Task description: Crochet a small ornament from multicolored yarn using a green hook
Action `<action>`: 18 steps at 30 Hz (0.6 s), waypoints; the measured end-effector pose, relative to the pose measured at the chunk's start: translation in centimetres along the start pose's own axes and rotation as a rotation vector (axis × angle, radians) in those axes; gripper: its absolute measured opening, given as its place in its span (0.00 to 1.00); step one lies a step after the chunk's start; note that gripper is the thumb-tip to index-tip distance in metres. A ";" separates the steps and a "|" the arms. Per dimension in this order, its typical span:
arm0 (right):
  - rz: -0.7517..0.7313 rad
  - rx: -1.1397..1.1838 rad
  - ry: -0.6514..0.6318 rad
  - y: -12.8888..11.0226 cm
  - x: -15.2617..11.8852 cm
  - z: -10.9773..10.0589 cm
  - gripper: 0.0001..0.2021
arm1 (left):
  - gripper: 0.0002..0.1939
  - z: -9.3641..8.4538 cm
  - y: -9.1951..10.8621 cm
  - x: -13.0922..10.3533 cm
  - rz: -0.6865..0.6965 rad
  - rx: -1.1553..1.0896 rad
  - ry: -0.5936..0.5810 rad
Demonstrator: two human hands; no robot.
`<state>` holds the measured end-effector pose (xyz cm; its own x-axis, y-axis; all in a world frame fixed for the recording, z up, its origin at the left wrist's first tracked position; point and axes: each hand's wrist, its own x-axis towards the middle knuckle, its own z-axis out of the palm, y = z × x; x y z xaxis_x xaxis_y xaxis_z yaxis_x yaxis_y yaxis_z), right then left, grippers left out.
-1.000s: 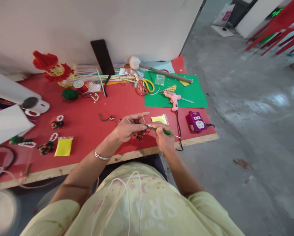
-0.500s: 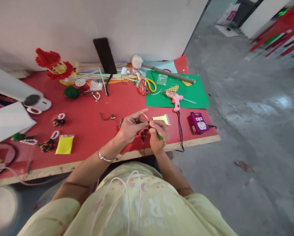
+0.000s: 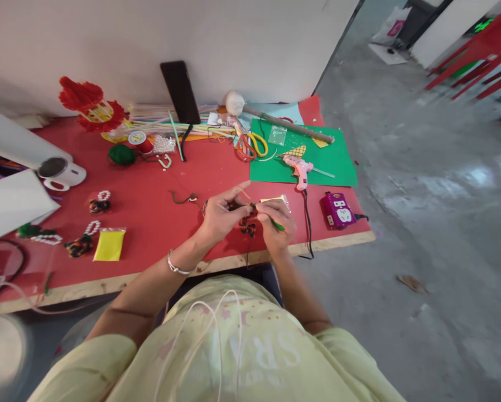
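My left hand point(image 3: 223, 215) pinches a small dark-and-orange crochet piece point(image 3: 247, 226) between thumb and fingertips. A strand of yarn point(image 3: 244, 194) runs off its raised index finger. In my right hand point(image 3: 279, 223) is a crochet hook with a green handle point(image 3: 279, 226); its tip meets the work at my left fingertips and is too small to make out. The piece hangs below the fingers, and a thin yarn tail drops past the table edge. Just behind my right hand lies a pale yellow packet point(image 3: 275, 199), partly covered by it.
On the red table point(image 3: 150, 206) lie finished crochet pieces with bead loops point(image 3: 80, 245), a yellow packet point(image 3: 110, 244) and a green yarn ball point(image 3: 122, 155). A pink glue gun point(image 3: 299, 169) and scissors point(image 3: 256, 145) rest around a green sheet point(image 3: 342, 162). A purple power socket point(image 3: 337, 210) stands right.
My right hand has shifted slightly right and turned, with the hook's handle now mostly under the fingers. More of the crochet piece shows between the hands. My left hand has barely moved.
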<state>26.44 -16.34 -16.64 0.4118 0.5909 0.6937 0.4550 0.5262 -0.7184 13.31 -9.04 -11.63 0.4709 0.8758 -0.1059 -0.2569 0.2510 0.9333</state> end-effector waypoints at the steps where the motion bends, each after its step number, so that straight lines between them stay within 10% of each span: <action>1: -0.029 -0.063 0.022 0.1 -0.3 0.2 0.10 | 0.33 0.1 0.0 0.0 -0.006 -0.023 0.024; 7: -0.158 -0.103 0.004 0.8 -0.3 -0.4 0.11 | 0.27 -1.1 1.7 0.4 -0.369 -0.250 -0.144; 18: -0.206 0.057 -0.333 -0.4 3.6 -5.0 0.18 | 0.23 -2.9 3.1 1.1 -0.388 -0.116 -0.287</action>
<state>31.67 -17.50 -13.56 0.0339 0.6302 0.7757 0.4534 0.6820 -0.5738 10.56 -6.07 -9.88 0.7595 0.5638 -0.3244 -0.1008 0.5947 0.7976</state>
